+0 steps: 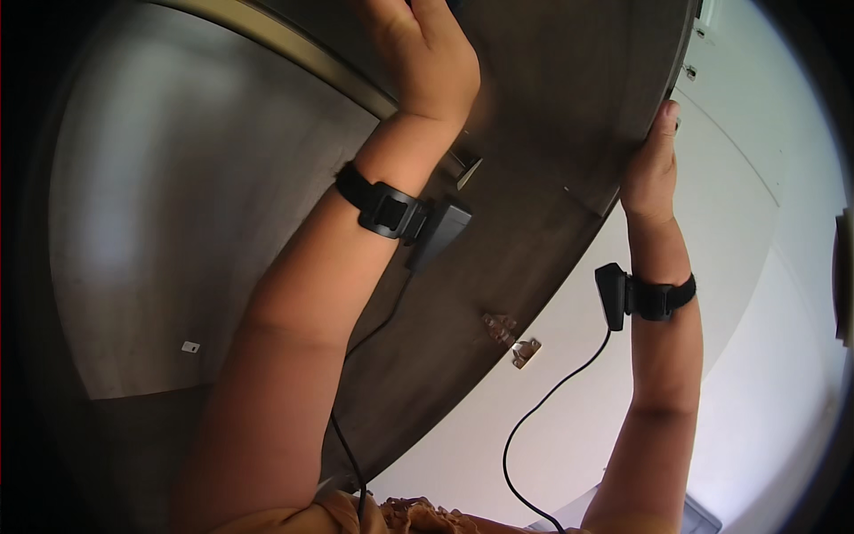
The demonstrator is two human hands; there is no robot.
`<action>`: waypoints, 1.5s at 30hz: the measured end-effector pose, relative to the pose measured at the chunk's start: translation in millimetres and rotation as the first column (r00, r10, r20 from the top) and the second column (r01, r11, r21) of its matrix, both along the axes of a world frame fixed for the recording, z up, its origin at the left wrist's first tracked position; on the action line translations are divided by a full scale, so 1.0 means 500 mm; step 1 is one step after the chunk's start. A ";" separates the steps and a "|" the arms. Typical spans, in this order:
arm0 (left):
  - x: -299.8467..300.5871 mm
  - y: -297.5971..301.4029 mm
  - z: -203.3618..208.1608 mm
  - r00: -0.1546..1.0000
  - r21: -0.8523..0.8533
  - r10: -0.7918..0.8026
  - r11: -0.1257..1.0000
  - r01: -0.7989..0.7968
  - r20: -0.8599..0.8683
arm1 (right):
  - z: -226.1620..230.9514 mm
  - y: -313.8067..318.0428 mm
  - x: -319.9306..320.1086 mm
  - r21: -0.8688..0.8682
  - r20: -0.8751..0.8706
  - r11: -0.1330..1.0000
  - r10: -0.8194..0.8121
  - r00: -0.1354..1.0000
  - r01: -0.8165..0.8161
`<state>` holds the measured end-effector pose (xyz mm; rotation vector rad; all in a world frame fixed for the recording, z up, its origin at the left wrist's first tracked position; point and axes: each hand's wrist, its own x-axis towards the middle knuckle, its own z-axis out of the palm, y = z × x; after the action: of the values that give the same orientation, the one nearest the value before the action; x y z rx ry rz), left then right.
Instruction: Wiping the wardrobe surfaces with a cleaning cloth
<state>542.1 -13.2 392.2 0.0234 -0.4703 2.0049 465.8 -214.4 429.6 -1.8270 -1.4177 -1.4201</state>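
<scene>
1. Head view, centre to upper right: a long dark panel (534,169) runs diagonally across the frame, a metal hinge (525,352) at its lower edge.
2. Head view, upper centre: the left hand (427,62) is in front of the panel; its fingers are cut off by the top edge, so I cannot tell whether it grips anything.
3. Head view, right: the right hand (654,173) is at the panel's right-hand edge, thumb pointing up; its other fingers are hidden, so its hold cannot be told.
4. Handling, as a judgement: the panel looks stiff, smooth and fairly heavy, probably slippery on its face. Best held by opposite long edges, fingers clear of the hinge.
</scene>
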 end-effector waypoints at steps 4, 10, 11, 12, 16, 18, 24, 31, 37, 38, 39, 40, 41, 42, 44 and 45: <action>0.134 -0.068 -0.014 0.983 0.103 -0.166 0.980 0.173 -0.073 | -0.003 -0.004 0.016 0.117 0.003 0.991 0.059 0.998 -0.059; 0.279 -0.231 0.025 0.600 -0.044 -0.783 0.614 0.788 -0.165 | -0.005 -0.006 -0.004 0.086 0.002 0.996 0.024 1.000 -0.025; 0.318 -0.251 0.027 0.601 -0.046 -0.783 0.614 0.788 -0.158 | -0.012 0.002 -0.004 0.100 0.029 0.995 -0.005 1.000 0.002; 0.364 -0.259 0.028 0.463 -0.137 -0.848 0.506 0.851 -0.256 | -0.017 0.016 -0.002 0.110 0.051 0.994 -0.027 0.998 0.021; 0.355 -0.290 0.046 0.057 -0.277 -0.941 0.156 0.948 -0.335 | -0.006 0.000 0.014 0.114 0.084 0.993 -0.042 0.996 0.032; 0.328 -0.282 0.044 -0.175 -0.330 -0.933 -0.065 0.942 -0.315 | 0.002 -0.012 0.017 0.108 0.078 0.993 -0.055 0.995 0.047; 0.277 -0.185 0.046 -0.260 -0.247 -0.925 -0.193 0.950 -0.276 | 0.004 -0.001 0.023 0.131 0.009 0.990 -0.047 0.999 0.045; 0.182 -0.033 0.044 0.325 -0.244 -0.924 0.368 0.897 -0.201 | 0.000 -0.011 0.024 0.145 -0.073 0.989 0.018 0.997 -0.007; -0.010 0.076 0.008 0.862 0.126 -0.503 0.861 0.493 0.065 | 0.009 -0.032 0.005 0.108 -0.143 0.994 -0.019 0.990 0.034; 0.004 0.124 0.026 0.970 -0.149 -0.245 0.959 0.240 -0.010 | 0.005 -0.013 0.008 0.098 -0.149 0.995 -0.017 0.989 0.032; -0.022 0.112 0.025 0.978 -0.097 -0.202 0.974 0.207 0.054 | 0.002 -0.011 0.010 0.078 -0.118 0.995 -0.049 0.992 0.058; -0.036 0.104 0.028 0.987 -0.111 -0.146 0.982 0.153 0.064 | -0.001 -0.006 0.009 0.052 -0.087 0.995 -0.076 0.993 0.081; -0.041 0.087 0.033 0.993 -0.124 -0.090 0.987 0.099 0.073 | -0.002 -0.007 0.007 0.059 -0.095 0.994 -0.090 0.991 0.096; -0.027 0.061 0.036 0.994 -0.129 -0.060 0.989 0.071 0.093 | -0.003 -0.003 0.005 0.094 -0.107 0.993 -0.065 0.992 0.075; 0.004 -0.021 0.034 0.990 -0.099 -0.106 0.988 0.115 0.092 | 0.001 -0.006 0.012 0.129 -0.140 0.991 -0.027 0.990 0.045; 0.033 -0.066 0.031 0.991 -0.089 -0.121 0.988 0.126 0.050 | 0.001 -0.008 0.014 0.132 -0.137 0.990 -0.036 0.990 0.054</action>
<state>558.7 -46.2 407.8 -0.1051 -0.3981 1.9060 472.8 -218.4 430.3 -1.8413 -1.1922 -1.3521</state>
